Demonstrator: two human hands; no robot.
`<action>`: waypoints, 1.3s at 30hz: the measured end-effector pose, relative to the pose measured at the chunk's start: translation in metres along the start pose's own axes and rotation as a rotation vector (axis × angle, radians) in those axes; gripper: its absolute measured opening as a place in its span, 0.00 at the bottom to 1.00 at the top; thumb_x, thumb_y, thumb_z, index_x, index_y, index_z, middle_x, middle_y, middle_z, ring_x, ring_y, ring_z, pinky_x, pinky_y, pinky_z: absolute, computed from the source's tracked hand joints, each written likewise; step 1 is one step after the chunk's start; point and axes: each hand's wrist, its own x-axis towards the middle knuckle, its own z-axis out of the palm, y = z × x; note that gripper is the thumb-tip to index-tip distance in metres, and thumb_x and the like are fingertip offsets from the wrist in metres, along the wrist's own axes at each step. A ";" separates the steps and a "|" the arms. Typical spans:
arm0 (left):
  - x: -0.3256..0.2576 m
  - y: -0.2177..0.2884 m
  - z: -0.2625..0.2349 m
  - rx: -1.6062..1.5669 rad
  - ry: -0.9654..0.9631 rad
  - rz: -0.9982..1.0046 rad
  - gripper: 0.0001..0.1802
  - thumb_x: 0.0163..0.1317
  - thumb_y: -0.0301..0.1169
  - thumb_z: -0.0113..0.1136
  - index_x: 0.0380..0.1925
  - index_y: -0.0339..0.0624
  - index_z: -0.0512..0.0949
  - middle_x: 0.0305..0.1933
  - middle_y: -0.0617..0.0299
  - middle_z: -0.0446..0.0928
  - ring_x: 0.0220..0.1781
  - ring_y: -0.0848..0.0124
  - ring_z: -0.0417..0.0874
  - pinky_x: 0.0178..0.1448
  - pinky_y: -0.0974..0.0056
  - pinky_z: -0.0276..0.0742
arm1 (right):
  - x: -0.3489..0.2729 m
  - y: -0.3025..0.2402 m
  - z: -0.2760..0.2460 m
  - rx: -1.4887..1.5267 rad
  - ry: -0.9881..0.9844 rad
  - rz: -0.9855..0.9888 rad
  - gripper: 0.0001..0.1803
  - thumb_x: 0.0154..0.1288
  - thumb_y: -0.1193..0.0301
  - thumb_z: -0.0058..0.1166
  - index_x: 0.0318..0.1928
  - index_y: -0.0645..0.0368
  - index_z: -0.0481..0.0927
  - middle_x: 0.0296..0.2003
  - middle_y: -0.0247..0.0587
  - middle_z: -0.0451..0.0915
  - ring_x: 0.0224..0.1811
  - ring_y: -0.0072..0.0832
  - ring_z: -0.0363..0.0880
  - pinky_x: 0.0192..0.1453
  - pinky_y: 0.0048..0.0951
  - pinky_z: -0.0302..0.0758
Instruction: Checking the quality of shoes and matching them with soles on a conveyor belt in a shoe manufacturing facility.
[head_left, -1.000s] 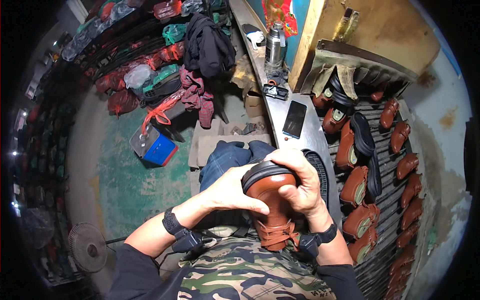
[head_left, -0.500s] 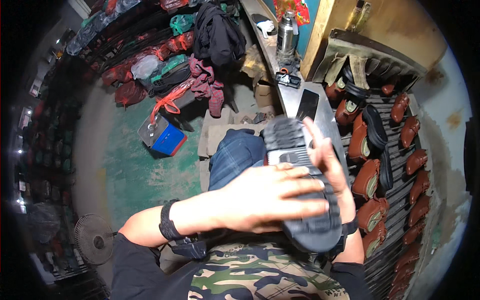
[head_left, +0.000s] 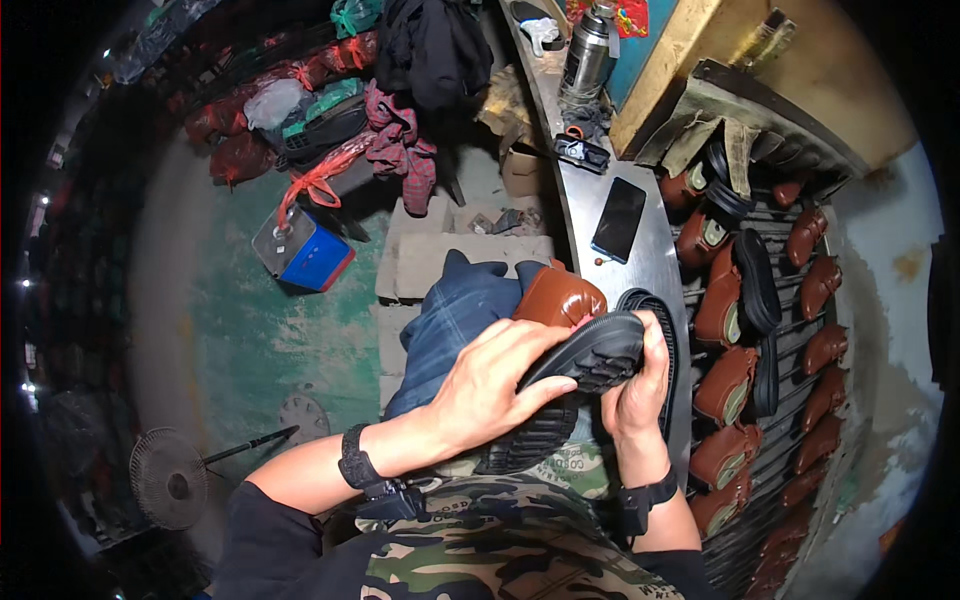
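Above my lap, both hands hold a black ridged shoe sole (head_left: 608,366), its tread turned partly toward me. My left hand (head_left: 495,375) is closed on the sole's left side, thumb over the tread. My right hand (head_left: 640,390) grips the right end, with fingers around its rim. Just beyond the sole's far edge is a glossy brown shoe upper (head_left: 562,296); whether the two are joined I cannot tell. Another black sole (head_left: 660,310) lies on the metal bench, partly behind my right hand.
A phone (head_left: 620,220) and a steel flask (head_left: 588,58) are on the narrow metal bench (head_left: 585,190). To the right, brown shoes (head_left: 728,375) stand in rows on a slatted rack. At left are a blue box (head_left: 305,255) and a fan (head_left: 170,480).
The sole has tilted and come down from its raised position, so the brown upper shows behind it. My right hand has moved from beside the sole to gripping its end.
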 end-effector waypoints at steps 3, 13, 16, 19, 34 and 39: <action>0.009 0.007 0.001 -0.095 -0.039 -0.080 0.26 0.61 0.31 0.74 0.56 0.33 0.77 0.47 0.50 0.80 0.44 0.57 0.83 0.51 0.58 0.81 | -0.009 -0.013 0.004 -0.106 -0.046 0.014 0.27 0.76 0.52 0.57 0.59 0.62 0.71 0.49 0.41 0.82 0.52 0.28 0.83 0.63 0.32 0.77; 0.033 -0.026 0.006 -0.383 -0.154 -0.472 0.36 0.54 0.29 0.78 0.61 0.40 0.70 0.39 0.65 0.65 0.36 0.76 0.67 0.42 0.70 0.68 | 0.031 0.001 -0.028 -0.402 -0.135 0.058 0.53 0.55 0.62 0.81 0.74 0.64 0.61 0.62 0.40 0.73 0.65 0.27 0.74 0.70 0.30 0.71; 0.031 -0.051 -0.008 -0.210 -0.206 -0.390 0.47 0.50 0.41 0.83 0.67 0.41 0.68 0.44 0.61 0.67 0.42 0.70 0.71 0.47 0.67 0.71 | 0.036 -0.006 -0.025 -0.370 -0.214 0.259 0.58 0.54 0.55 0.81 0.76 0.66 0.59 0.64 0.41 0.72 0.67 0.28 0.72 0.72 0.32 0.68; 0.028 -0.047 -0.011 0.100 -0.383 -0.235 0.67 0.47 0.60 0.80 0.81 0.45 0.54 0.64 0.44 0.67 0.64 0.49 0.68 0.67 0.48 0.66 | 0.020 -0.012 -0.020 -0.227 -0.235 0.343 0.65 0.49 0.42 0.80 0.75 0.72 0.61 0.65 0.45 0.74 0.68 0.31 0.73 0.73 0.34 0.68; -0.075 -0.026 -0.004 -1.066 0.556 -0.381 0.37 0.76 0.35 0.58 0.79 0.40 0.55 0.64 0.51 0.74 0.66 0.63 0.77 0.74 0.57 0.70 | -0.041 -0.039 0.040 -0.731 -1.074 -0.434 0.27 0.56 0.70 0.72 0.58 0.58 0.85 0.57 0.46 0.85 0.64 0.45 0.80 0.75 0.50 0.67; -0.105 -0.054 -0.027 0.084 0.338 -0.348 0.31 0.67 0.25 0.61 0.71 0.36 0.69 0.64 0.47 0.75 0.66 0.51 0.77 0.74 0.52 0.69 | -0.061 -0.018 -0.004 -0.585 -0.912 0.033 0.14 0.59 0.80 0.63 0.46 0.63 0.88 0.41 0.45 0.90 0.46 0.38 0.89 0.54 0.35 0.83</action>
